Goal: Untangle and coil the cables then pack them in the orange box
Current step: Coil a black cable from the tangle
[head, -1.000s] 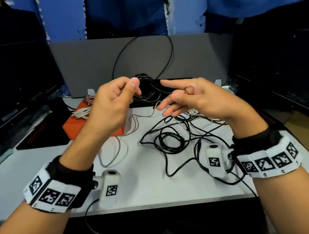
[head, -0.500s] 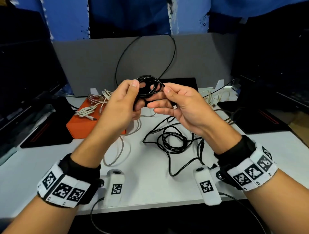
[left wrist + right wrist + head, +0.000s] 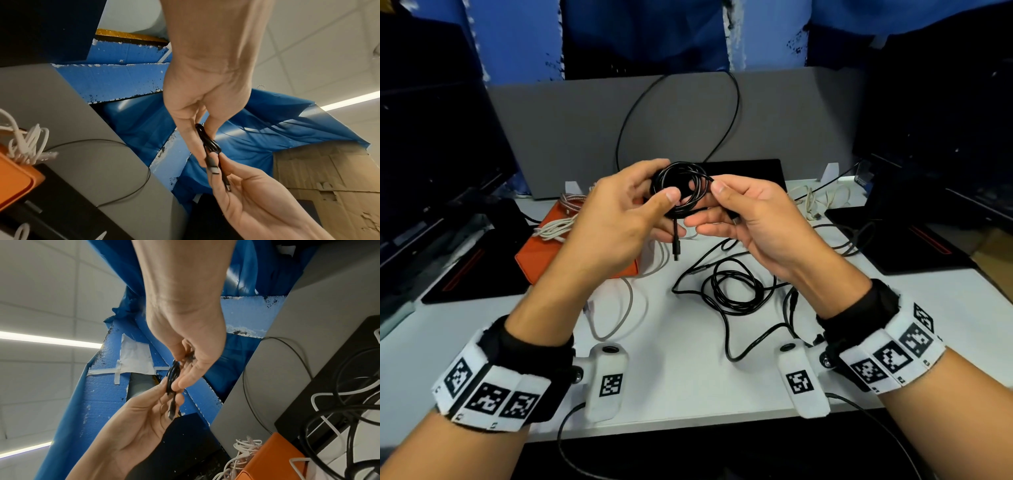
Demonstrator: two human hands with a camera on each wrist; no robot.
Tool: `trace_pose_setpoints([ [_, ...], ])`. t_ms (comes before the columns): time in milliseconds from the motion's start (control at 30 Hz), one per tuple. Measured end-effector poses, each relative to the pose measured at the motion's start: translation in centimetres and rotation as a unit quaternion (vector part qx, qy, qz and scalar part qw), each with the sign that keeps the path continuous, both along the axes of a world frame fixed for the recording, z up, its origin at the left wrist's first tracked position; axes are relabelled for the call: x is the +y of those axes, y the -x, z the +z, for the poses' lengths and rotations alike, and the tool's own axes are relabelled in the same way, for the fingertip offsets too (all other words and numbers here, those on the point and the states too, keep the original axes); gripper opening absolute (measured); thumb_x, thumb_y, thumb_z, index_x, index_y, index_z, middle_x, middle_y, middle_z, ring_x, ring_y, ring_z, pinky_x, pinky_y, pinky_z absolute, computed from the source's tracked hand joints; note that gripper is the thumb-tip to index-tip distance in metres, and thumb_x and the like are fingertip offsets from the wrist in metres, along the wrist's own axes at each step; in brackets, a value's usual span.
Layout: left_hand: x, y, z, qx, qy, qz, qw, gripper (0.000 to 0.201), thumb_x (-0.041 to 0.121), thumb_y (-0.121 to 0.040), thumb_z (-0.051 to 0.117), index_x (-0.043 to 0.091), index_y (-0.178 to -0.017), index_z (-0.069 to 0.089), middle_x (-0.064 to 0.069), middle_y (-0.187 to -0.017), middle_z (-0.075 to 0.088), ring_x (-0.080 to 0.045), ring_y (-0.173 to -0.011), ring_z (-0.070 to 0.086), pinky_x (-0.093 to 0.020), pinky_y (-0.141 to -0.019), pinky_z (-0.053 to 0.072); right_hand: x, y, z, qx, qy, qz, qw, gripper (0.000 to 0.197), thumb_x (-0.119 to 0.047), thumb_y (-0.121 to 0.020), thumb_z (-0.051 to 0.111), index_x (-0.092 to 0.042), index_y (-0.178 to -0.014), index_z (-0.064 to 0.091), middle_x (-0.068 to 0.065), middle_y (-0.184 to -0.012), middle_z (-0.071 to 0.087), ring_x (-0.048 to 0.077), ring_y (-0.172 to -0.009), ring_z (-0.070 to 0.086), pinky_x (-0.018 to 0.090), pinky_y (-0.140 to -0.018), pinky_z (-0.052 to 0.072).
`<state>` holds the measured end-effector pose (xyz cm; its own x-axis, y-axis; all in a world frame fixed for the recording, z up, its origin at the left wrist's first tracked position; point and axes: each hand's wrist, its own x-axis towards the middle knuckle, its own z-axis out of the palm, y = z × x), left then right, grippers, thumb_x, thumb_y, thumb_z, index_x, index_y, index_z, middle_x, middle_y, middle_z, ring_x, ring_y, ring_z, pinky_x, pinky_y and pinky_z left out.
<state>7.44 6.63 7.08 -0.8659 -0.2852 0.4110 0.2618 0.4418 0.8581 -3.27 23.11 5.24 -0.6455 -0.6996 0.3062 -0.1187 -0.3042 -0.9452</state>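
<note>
A small black cable coil (image 3: 683,186) is held up above the table between both hands. My left hand (image 3: 650,205) grips its left side with thumb and fingers, seen too as the left hand (image 3: 197,134). My right hand (image 3: 722,202) pinches the right side of the black cable coil (image 3: 172,378). One plug end (image 3: 676,246) hangs down below the coil. The orange box (image 3: 541,253) sits at the left behind my left hand, with white and braided cables (image 3: 558,222) lying on it. More tangled black cable (image 3: 732,291) lies on the white table (image 3: 688,377).
A grey cable (image 3: 619,308) loops beside the orange box. White cables (image 3: 815,202) lie at the back right. Black pads (image 3: 914,243) flank the table on both sides. A grey panel (image 3: 585,130) stands behind, with a thin black wire (image 3: 732,109) looped on it.
My hands have come together and closer to me. The right hand, which was open over the coil, now pinches it, and a plug end now dangles below.
</note>
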Motion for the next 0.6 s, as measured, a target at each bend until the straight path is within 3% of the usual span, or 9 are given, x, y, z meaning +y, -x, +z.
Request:
trace_pose_setpoints([
  [133, 0.7, 0.2, -0.4, 0.01, -0.068, -0.008, 0.998, 0.038, 0.009, -0.104, 0.056, 0.014, -0.141, 0.054, -0.004, -0.107, 0.076, -0.032, -0.081, 0.077, -0.031, -0.071, 0.063, -0.3, -0.1, -0.2, 0.001, 0.004, -0.031, 1.0, 0.028, -0.013, -0.11, 0.045, -0.002, -0.114, 0.071, 0.009, -0.098, 0.072, 0.017, -0.089, 0.073, 0.029, -0.087, 0.061],
  [200, 1.1, 0.2, -0.4, 0.027, -0.1, -0.008, 0.995, 0.038, 0.008, -0.104, 0.054, 0.016, -0.142, 0.052, -0.002, -0.107, 0.077, -0.027, -0.082, 0.078, -0.029, -0.071, 0.062, -0.5, -0.3, -0.4, -0.001, 0.002, -0.045, 0.999, 0.029, -0.017, -0.111, 0.046, -0.001, -0.119, 0.068, 0.009, -0.101, 0.068, 0.015, -0.09, 0.071, 0.037, -0.094, 0.059],
  [233, 1.3, 0.2, -0.4, 0.036, -0.115, -0.009, 0.993, 0.038, 0.008, -0.105, 0.053, 0.017, -0.142, 0.052, 0.0, -0.106, 0.077, -0.025, -0.083, 0.078, -0.029, -0.072, 0.062, -0.5, -0.5, -0.5, -0.008, -0.001, -0.047, 0.999, 0.029, -0.02, -0.111, 0.045, -0.003, -0.121, 0.067, 0.008, -0.101, 0.066, 0.015, -0.09, 0.071, 0.041, -0.094, 0.059],
  [300, 1.4, 0.3, -0.5, 0.045, -0.118, -0.008, 0.992, 0.037, 0.008, -0.106, 0.051, 0.017, -0.142, 0.05, 0.0, -0.107, 0.077, -0.024, -0.086, 0.078, -0.03, -0.074, 0.063, -0.8, -0.9, -0.6, -0.034, -0.005, -0.037, 0.999, 0.029, -0.027, -0.112, 0.043, -0.011, -0.118, 0.066, 0.006, -0.097, 0.064, 0.023, -0.088, 0.073, 0.043, -0.082, 0.063],
  [367, 1.5, 0.5, -0.8, 0.047, -0.082, 0.001, 0.995, 0.036, 0.011, -0.107, 0.05, 0.015, -0.143, 0.05, -0.001, -0.111, 0.076, -0.022, -0.094, 0.076, -0.032, -0.083, 0.062, -0.8, -1.3, -0.6, -0.063, -0.011, -0.036, 0.997, 0.029, -0.031, -0.112, 0.041, -0.016, -0.117, 0.065, 0.005, -0.094, 0.064, 0.028, -0.083, 0.075, 0.037, -0.068, 0.062],
  [467, 1.6, 0.7, -1.3, 0.054, -0.004, 0.016, 0.998, 0.034, 0.013, -0.106, 0.051, 0.012, -0.14, 0.052, -0.001, -0.117, 0.074, -0.01, -0.113, 0.069, -0.031, -0.102, 0.053, -1.0, -1.3, -0.9, -0.082, -0.008, -0.056, 0.995, 0.029, -0.03, -0.113, 0.041, -0.015, -0.118, 0.065, 0.006, -0.094, 0.058, 0.021, -0.066, 0.069, 0.029, -0.055, 0.055],
  [600, 0.9, 0.9, -1.7, 0.011, 0.163, 0.078, 0.983, 0.033, 0.029, -0.105, 0.053, 0.026, -0.138, 0.054, 0.013, -0.123, 0.068, 0.0, -0.116, 0.061, -0.034, -0.102, 0.051, -1.5, -0.6, -1.8, -0.051, -0.009, -0.096, 0.994, 0.028, -0.023, -0.112, 0.043, -0.011, -0.114, 0.068, 0.012, -0.093, 0.052, 0.013, -0.06, 0.051, 0.027, -0.056, 0.043],
])
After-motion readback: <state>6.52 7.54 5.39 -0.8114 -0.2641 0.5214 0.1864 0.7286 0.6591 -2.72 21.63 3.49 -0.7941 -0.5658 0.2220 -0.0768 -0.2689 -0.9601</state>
